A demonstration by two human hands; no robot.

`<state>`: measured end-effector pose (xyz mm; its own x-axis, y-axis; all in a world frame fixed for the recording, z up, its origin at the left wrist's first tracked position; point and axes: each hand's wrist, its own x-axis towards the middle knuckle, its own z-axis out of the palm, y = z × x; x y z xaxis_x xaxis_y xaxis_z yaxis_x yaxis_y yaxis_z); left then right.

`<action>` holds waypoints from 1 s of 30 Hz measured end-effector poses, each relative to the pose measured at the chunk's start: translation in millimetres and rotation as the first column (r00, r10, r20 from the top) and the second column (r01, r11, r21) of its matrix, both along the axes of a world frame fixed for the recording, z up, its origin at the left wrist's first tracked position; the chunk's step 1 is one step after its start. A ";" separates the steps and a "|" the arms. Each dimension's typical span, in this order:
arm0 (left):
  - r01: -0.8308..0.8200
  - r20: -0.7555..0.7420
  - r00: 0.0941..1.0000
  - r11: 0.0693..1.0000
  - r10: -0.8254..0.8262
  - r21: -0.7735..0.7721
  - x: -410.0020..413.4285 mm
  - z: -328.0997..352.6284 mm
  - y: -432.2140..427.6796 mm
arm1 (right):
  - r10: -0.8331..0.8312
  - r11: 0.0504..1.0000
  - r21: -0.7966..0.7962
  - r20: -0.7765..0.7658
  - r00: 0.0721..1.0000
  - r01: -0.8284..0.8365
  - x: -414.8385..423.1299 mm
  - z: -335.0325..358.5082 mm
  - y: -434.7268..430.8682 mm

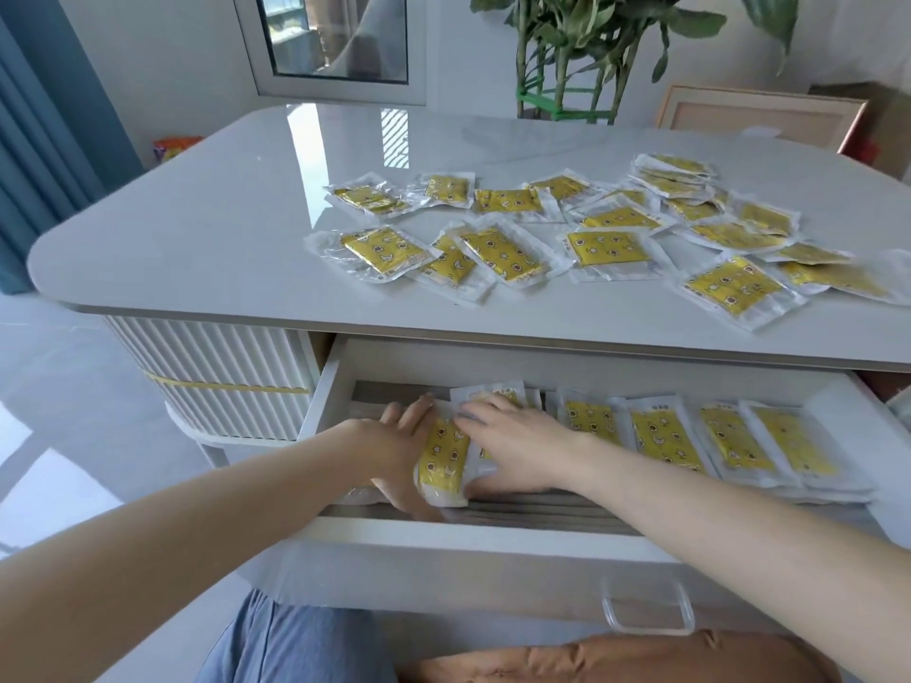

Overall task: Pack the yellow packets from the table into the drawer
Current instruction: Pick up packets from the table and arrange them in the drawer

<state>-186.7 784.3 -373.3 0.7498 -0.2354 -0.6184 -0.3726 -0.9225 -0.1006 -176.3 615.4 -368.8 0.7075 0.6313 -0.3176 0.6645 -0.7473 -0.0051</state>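
Many yellow packets, printed with small white stars and moons, in clear wrappers. Glossy pale grey counter. White drawer with a grey wood-grain floor. White ribbed cabinet front.

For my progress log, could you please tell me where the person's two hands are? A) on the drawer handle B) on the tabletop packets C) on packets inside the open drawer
C: the left hand and right hand both touch yellow packets inside the open drawer.
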 end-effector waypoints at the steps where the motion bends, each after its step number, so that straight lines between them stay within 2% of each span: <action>1: -0.014 0.006 1.000 1.000 0.014 -0.016 0.2 -0.5 -2.1 | -0.013 1.000 0.024 -0.002 1.000 0.013 1.6 -0.2 -2.4; 5: -0.011 0.041 0.999 0.998 0.013 -0.056 4.0 -5.2 0.7 | -0.063 0.995 0.072 -0.078 0.995 0.068 2.8 4.1 -15.0; 13: -0.059 0.056 0.997 0.998 0.059 0.011 18.7 -10.5 1.1 | -0.101 0.995 -0.011 -0.111 0.989 0.101 0.2 8.7 -20.0; 19: 0.089 0.103 0.990 0.995 -0.094 0.050 16.1 8.3 14.0 | -0.139 0.989 0.028 -0.169 0.976 0.145 4.8 13.6 -24.6; 21: 0.172 0.094 0.977 0.971 -0.189 0.166 12.3 13.0 20.9 | -0.142 0.988 0.041 -0.152 0.978 0.150 5.7 15.2 -25.4; 23: 0.198 0.084 0.972 0.956 -0.220 0.217 8.7 12.0 24.3 | -0.127 0.990 0.046 -0.108 0.986 0.133 6.5 14.3 -24.9; 30: 0.114 0.019 0.993 0.987 -0.117 0.117 16.8 2.0 29.4 | 0.034 0.999 -0.013 0.051 0.998 -0.033 3.5 4.5 -22.3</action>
